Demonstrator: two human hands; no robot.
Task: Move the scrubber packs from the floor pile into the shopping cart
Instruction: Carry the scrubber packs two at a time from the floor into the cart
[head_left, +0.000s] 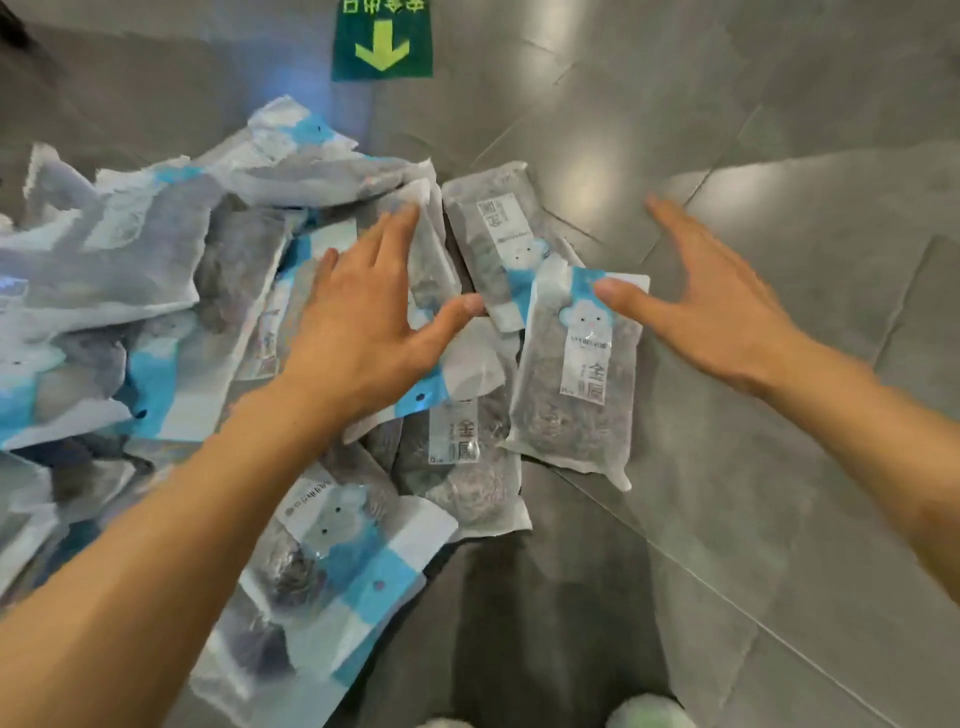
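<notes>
Now the big pile of scrubber packs is spread on the floor (no cart is seen), both the left hand and right hand are held open and spread, and slippery packs could be dropped if too many are scooped.

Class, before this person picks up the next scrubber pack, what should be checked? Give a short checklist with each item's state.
1. Left hand free: ok, fingers spread over the pile, nothing gripped.
2. Right hand free: ok, open, thumb by the right pack.
3. Right pack reachable: ok, it lies at the pile's edge, nothing on top.
4. Cart position: cannot tell, not in view.
5. Floor beside the pile clear: ok.
</notes>
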